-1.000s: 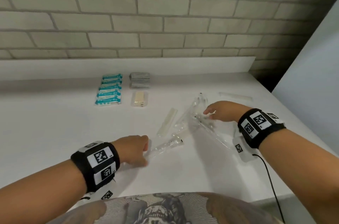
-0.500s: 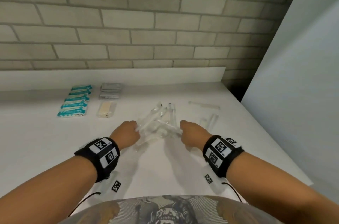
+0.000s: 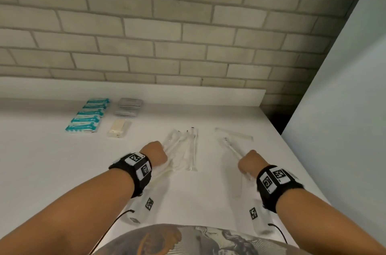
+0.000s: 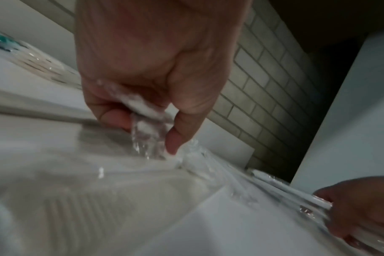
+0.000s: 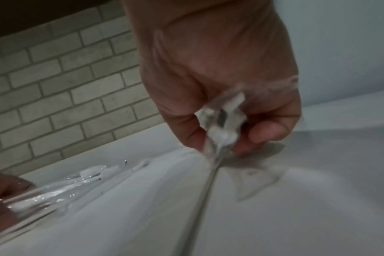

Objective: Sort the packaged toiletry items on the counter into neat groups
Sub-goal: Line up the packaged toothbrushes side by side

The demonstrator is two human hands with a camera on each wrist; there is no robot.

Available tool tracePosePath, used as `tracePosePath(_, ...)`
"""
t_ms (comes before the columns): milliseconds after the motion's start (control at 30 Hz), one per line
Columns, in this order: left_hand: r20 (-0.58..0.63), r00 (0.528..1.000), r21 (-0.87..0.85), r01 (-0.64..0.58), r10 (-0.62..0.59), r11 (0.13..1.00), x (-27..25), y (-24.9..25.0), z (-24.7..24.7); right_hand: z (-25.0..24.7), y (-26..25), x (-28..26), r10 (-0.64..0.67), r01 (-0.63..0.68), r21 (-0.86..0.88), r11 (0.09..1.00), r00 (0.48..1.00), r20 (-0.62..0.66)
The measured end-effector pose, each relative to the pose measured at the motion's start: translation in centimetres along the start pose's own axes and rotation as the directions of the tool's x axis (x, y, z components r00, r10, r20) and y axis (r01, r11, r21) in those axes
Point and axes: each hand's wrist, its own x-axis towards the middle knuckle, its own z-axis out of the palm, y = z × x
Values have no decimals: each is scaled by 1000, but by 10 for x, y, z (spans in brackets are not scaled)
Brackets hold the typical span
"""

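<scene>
A bunch of clear-wrapped toothbrushes point(image 3: 183, 148) lies on the white counter point(image 3: 52, 160), near the middle. My left hand point(image 3: 155, 153) grips their near ends; in the left wrist view the fingers point(image 4: 112, 117) curl round the crinkled wrappers point(image 4: 147, 128). My right hand point(image 3: 249, 163) pinches the end of one wrapped toothbrush point(image 3: 230, 148), apart from the bunch to the right. In the right wrist view that wrapper end point(image 5: 221, 121) sits between thumb and fingers. Another wrapped stick-like packet point(image 3: 234, 134) lies just beyond it.
At the back left lie a row of teal packets point(image 3: 86, 116), a stack of grey sachets point(image 3: 128, 107) and a cream packet point(image 3: 119, 128). A brick wall point(image 3: 188, 35) backs the counter. A pale panel point(image 3: 344, 108) bounds the right side, past the counter's edge.
The hands have drawn apart: the left stays on the gathered bunch, while the right has pulled one wrapped toothbrush away to the right. The head view has tilted upward.
</scene>
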Motion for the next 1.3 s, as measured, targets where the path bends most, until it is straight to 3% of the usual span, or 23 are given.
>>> tracePosePath(133, -140, 989, -202, 22, -51, 979, -6, -12, -13, -10, -20, 6, -175, 181, 123, 976, 983, -62)
tracePosePath(233, -196, 967, -284, 104, -163, 953, -13, -29, -25, 1, -59, 1, -338, 334, 148, 931, 941, 8)
tracePosePath(400, -216, 927, -317, 231, -307, 920, -23, -59, -31, 39, -104, -11, -492, 496, 28, 868, 851, 182)
tracePosePath(500, -203, 923, -281, 264, -326, 923, -28, -70, -25, 53, -103, -9, -543, 558, -168, 813, 829, 133)
tracePosePath(633, -148, 942, -235, 263, -302, 936, -28, -62, -14, 48, -92, -4, -520, 527, -183, 830, 850, 85)
tracePosePath(833, -51, 977, -123, 200, -207, 972, -11, -8, 12, 24, -63, 12, -351, 386, -127, 914, 907, 234)
tracePosePath(967, 51, 995, -155, 97, -90, 983, 0, 40, 30, 3, -48, 20, -301, 258, 234, 937, 938, 169)
tracePosePath(1033, 101, 994, -204, 63, -43, 977, 0, 58, 36, -5, -44, 21, -308, 219, 453, 864, 942, 132)
tracePosePath(1133, 106, 993, -408, 86, -46, 909, 8, 59, 40, -6, -49, 22, -319, 227, 550, 804, 945, 75)
tracePosePath(1233, 48, 992, -604, 124, -119, 787, 16, 36, 28, 4, -67, 13, -354, 181, 626, 758, 921, 164)
tracePosePath(1300, 41, 990, -580, 135, -136, 803, 16, 17, 12, 14, -85, 5, -380, 165, 594, 787, 889, 256)
